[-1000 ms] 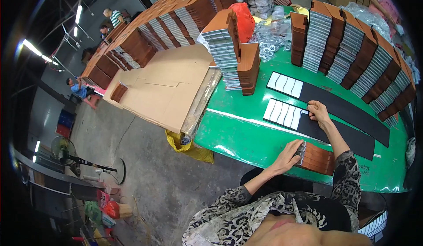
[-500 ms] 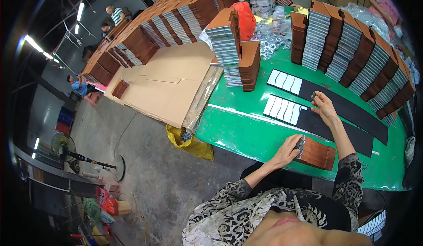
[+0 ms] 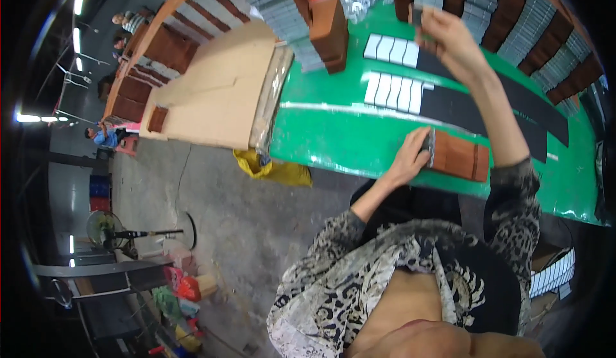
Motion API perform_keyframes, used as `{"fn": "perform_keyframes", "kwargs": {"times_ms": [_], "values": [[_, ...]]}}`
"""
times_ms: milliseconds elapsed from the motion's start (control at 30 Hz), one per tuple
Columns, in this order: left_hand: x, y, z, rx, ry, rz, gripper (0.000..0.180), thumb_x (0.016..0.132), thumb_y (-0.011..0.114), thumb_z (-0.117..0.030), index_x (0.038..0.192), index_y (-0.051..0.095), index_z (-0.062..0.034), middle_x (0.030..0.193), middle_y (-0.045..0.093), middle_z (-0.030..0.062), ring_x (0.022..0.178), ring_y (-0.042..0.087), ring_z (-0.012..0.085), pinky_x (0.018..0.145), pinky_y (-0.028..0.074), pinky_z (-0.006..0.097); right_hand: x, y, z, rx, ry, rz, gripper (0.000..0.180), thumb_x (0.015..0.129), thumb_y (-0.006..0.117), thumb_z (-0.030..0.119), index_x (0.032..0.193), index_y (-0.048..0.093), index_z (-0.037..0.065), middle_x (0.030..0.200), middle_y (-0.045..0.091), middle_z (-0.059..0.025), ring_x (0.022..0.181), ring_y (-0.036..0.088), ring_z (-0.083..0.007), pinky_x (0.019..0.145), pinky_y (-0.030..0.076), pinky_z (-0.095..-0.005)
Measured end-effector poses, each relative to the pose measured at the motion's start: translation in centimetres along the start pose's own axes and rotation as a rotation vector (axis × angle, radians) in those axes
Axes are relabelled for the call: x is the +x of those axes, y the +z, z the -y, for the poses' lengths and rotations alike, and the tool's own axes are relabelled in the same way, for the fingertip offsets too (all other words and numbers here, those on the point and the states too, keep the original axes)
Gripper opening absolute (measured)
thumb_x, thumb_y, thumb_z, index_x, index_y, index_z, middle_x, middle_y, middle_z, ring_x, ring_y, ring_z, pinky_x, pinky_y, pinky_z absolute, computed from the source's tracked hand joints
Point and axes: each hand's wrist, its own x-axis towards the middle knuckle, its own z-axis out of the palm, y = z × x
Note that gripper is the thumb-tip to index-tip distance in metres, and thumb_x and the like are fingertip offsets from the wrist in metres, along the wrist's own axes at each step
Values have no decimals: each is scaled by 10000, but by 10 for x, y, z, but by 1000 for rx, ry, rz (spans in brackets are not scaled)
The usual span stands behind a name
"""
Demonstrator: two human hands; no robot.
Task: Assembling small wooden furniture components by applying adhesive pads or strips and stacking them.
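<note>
On the green table (image 3: 333, 133), near its front edge, lies a small block-like stack of brown pieces (image 3: 459, 157) with a grey end. My left hand (image 3: 408, 158) grips that grey end, fingers wrapped round it. Farther out, my right hand (image 3: 452, 42) is raised over the table with a small dark grey piece (image 3: 417, 17) pinched in its fingers; its exact kind is unclear. Beneath that forearm lie two long black strips, the nearer strip (image 3: 449, 109) and the farther one (image 3: 545, 117). White wavy-edged pieces (image 3: 393, 92) cover their left ends.
Tall stacks of brown and silver pieces (image 3: 494, 24) line the table's far right, and another tall stack (image 3: 329, 34) stands left of the strips. Cardboard (image 3: 218, 95) covers a surface at left. A yellow sack (image 3: 276, 170) hangs below; a fan (image 3: 106, 233) stands on the floor.
My right hand has moved up and away from the strips with the small dark piece. My left hand stays at the brown stack. The whole view has shifted.
</note>
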Motion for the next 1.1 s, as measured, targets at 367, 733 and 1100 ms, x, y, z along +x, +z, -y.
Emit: {"fn": "perform_keyframes", "kwargs": {"times_ms": [367,733,1100], "values": [[-9,13,2,-239,-83,-6,668,945,340,-484,1364,287,33,1360,343,214,1276,330,333,1066,234,377,-191,-56,-15,91,194,-273,211,905,538,106,1102,542,32,1070,530,-37,875,526,-94,774,499,-262],[105,-101,-74,-206,130,-535,448,973,368,-325,1319,346,-40,1163,531,111,1066,509,198,897,418,364,-233,-87,-35,247,131,-483,313,894,590,196,1159,521,46,1024,548,-35,872,543,-100,767,502,-265],[18,2,-15,-117,-157,-115,312,853,609,-184,1121,585,-26,1112,581,120,1023,552,228,860,441,324,-245,-68,-66,28,327,-439,225,875,615,145,1064,596,24,922,596,9,790,562,-78,750,473,-229]]}}
